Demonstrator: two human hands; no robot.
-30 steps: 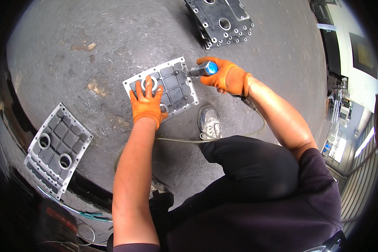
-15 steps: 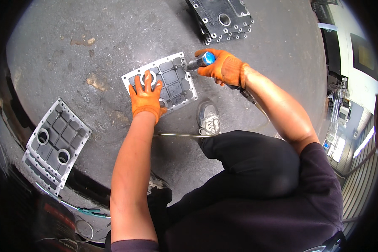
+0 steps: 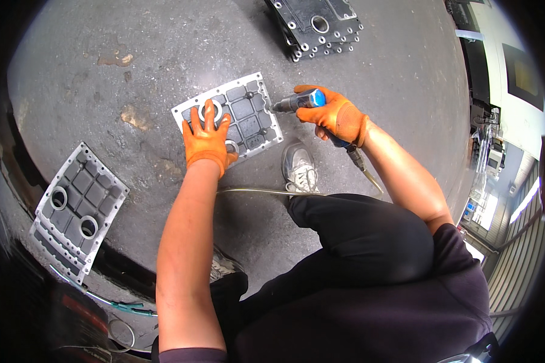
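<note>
With the left hand [image 3: 207, 140] spread flat on the ribbed metal plate [image 3: 229, 118] and the right hand [image 3: 336, 118] gripping the air tool [image 3: 300, 101] at its edge, a slip of the tip risks striking the fingers; an unclamped plate may shift.

Tool tip [image 3: 271, 109] at plate edge too small; upper stack [image 3: 318, 24] cut off.

A stack of grey cast plates [image 3: 79, 202] lies at left — another stack [image 3: 318, 24] sits at top.

Flat grey ribbed metal cover plate [image 3: 239, 118] on concrete, blue-grey air tool [image 3: 300, 101] at its right edge.
</note>
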